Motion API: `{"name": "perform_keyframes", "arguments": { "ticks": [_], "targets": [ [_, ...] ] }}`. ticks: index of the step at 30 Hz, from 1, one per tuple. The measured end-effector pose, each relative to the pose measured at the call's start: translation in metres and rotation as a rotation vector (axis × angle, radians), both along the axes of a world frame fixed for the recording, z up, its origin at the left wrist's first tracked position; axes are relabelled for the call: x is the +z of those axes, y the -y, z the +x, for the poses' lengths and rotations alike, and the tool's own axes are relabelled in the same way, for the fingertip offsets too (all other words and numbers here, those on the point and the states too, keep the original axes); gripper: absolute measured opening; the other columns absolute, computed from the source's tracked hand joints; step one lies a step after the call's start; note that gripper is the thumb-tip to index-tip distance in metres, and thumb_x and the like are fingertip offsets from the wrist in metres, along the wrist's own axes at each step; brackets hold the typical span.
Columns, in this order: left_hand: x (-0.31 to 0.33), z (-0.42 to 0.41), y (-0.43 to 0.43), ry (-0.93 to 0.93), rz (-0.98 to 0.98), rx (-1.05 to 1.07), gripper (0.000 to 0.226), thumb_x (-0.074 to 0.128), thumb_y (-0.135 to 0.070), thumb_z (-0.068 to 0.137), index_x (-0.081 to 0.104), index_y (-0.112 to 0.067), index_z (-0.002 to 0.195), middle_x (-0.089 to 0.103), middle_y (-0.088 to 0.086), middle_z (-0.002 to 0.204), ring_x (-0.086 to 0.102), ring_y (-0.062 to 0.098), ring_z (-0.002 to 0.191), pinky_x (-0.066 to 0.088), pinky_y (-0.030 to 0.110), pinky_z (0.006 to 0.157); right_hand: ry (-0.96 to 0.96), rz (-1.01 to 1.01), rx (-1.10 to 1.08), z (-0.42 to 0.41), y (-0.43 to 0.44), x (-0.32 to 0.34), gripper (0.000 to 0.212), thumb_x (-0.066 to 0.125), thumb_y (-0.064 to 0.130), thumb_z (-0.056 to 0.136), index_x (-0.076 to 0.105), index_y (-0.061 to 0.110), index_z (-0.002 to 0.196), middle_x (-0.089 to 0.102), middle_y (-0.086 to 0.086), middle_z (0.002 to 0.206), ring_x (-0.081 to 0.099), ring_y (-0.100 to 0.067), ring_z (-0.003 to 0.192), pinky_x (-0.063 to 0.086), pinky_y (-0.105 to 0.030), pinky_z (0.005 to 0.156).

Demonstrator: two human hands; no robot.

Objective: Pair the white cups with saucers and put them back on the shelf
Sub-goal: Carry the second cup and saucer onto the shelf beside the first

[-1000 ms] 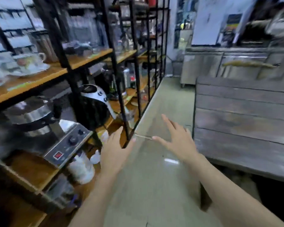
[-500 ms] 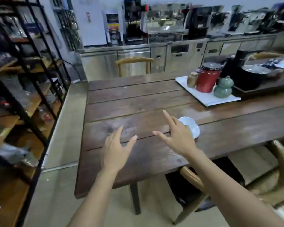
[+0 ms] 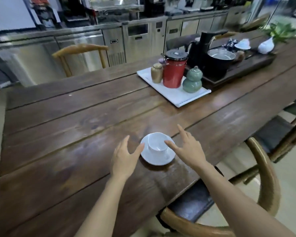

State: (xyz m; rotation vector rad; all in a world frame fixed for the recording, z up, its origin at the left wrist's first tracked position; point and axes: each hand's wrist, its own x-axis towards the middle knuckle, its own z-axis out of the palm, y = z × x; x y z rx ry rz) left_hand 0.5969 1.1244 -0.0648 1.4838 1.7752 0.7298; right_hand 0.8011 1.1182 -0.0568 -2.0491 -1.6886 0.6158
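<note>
The step in hand looks like the pick-up of a pair already made: a white cup (image 3: 157,142) sits in its saucer (image 3: 154,159) on the wooden table (image 3: 58,134), and both hands close in on it from either side.

At about 9 o'clock of the saucer, the left hand (image 3: 125,158) is spread wide, palm down, holding nothing; its thumb tip reaches the saucer's left rim, though I cannot tell whether it touches. The cup stands upright at the saucer's centre, smooth glazed white, a rounded wall widening to the mouth, and appears empty. The saucer is a shallow round dish of the same glaze with a thin dark line along its edge. At about 3 o'clock, the right hand (image 3: 190,149) is equally open and empty, forefinger raised, thumb pointing at the cup's right wall, seemingly just short of it.

The next move, as I judge it, calls for fingers under opposite rims of the saucer and a level lift, since a glazed cup may slide on a glazed dish if tilted.

The table is dark, broad-planked and worn, with a dull sheen. Off at 1 o'clock a white tray (image 3: 178,98) carries a red canister (image 3: 173,74) and a green gourd-shaped jar (image 3: 192,81).
</note>
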Motion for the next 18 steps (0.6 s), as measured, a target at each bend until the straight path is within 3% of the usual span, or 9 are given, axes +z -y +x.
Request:
{"name": "perform_keyframes", "arguments": {
  "ticks": [8, 10, 12, 13, 14, 16, 18],
  "targets": [
    [-0.041, 0.02, -0.059, 0.117, -0.268, 0.032, 0.086, 0.059, -0.06, 0.079, 0.026, -0.02, 0.148, 0.039, 0.006, 0.15, 0.039, 0.024, 0.135, 0.033, 0.044, 0.11, -0.23, -0.209, -0.102, 0.006, -0.058, -0.037, 0.094, 0.054, 0.065, 0.079, 0.012, 0.02, 0.151, 0.031, -0.003, 0.154, 0.033, -0.021, 0.139, 0.03, -0.042, 0.111],
    [-0.048, 0.023, -0.064, 0.183, -0.342, 0.044, 0.099, 0.06, -0.069, 0.068, 0.027, -0.019, 0.147, 0.047, 0.005, 0.14, 0.046, 0.026, 0.128, 0.039, 0.048, 0.105, -0.363, -0.261, -0.16, 0.007, -0.063, -0.047, 0.105, 0.062, 0.067, 0.07, 0.015, 0.019, 0.15, 0.04, 0.0, 0.145, 0.041, -0.02, 0.134, 0.037, -0.042, 0.107],
    [-0.052, 0.027, -0.066, 0.261, -0.413, 0.073, 0.1, 0.062, -0.069, 0.063, 0.033, -0.017, 0.142, 0.053, 0.002, 0.123, 0.053, 0.025, 0.116, 0.051, 0.045, 0.091, -0.441, -0.313, -0.195, 0.008, -0.066, -0.055, 0.082, 0.068, 0.059, 0.07, 0.041, 0.014, 0.132, 0.054, 0.0, 0.117, 0.056, -0.019, 0.107, 0.047, -0.033, 0.089],
    [-0.054, 0.029, -0.067, 0.296, -0.439, 0.079, 0.087, 0.065, -0.063, 0.069, 0.038, -0.016, 0.137, 0.053, 0.001, 0.116, 0.055, 0.023, 0.109, 0.055, 0.041, 0.082, -0.47, -0.323, -0.195, 0.01, -0.068, -0.059, 0.061, 0.07, 0.054, 0.072, 0.051, 0.011, 0.111, 0.057, -0.001, 0.103, 0.057, -0.017, 0.089, 0.046, -0.03, 0.077],
    [-0.055, 0.031, -0.068, 0.332, -0.463, 0.088, 0.069, 0.066, -0.054, 0.075, 0.045, -0.016, 0.128, 0.053, 0.001, 0.112, 0.057, 0.021, 0.103, 0.057, 0.039, 0.074, -0.493, -0.333, -0.196, 0.01, -0.069, -0.06, 0.054, 0.071, 0.053, 0.072, 0.053, 0.008, 0.096, 0.057, -0.003, 0.092, 0.055, -0.016, 0.076, 0.043, -0.029, 0.069],
    [-0.055, 0.036, -0.07, 0.422, -0.496, 0.116, 0.045, 0.067, -0.043, 0.081, 0.052, -0.014, 0.112, 0.055, -0.001, 0.104, 0.058, 0.014, 0.089, 0.058, 0.038, 0.068, -0.545, -0.37, -0.179, 0.011, -0.07, -0.061, 0.055, 0.07, 0.051, 0.073, 0.058, 0.002, 0.095, 0.06, -0.005, 0.087, 0.055, -0.017, 0.071, 0.042, -0.028, 0.064],
    [-0.058, 0.037, -0.072, 0.48, -0.514, 0.141, 0.041, 0.067, -0.039, 0.082, 0.055, -0.01, 0.108, 0.057, -0.002, 0.098, 0.058, 0.009, 0.083, 0.057, 0.036, 0.065, -0.582, -0.396, -0.186, 0.011, -0.071, -0.06, 0.036, 0.069, 0.04, 0.079, 0.06, 0.006, 0.089, 0.061, -0.002, 0.084, 0.057, -0.015, 0.071, 0.042, -0.026, 0.063]
  ]
}}
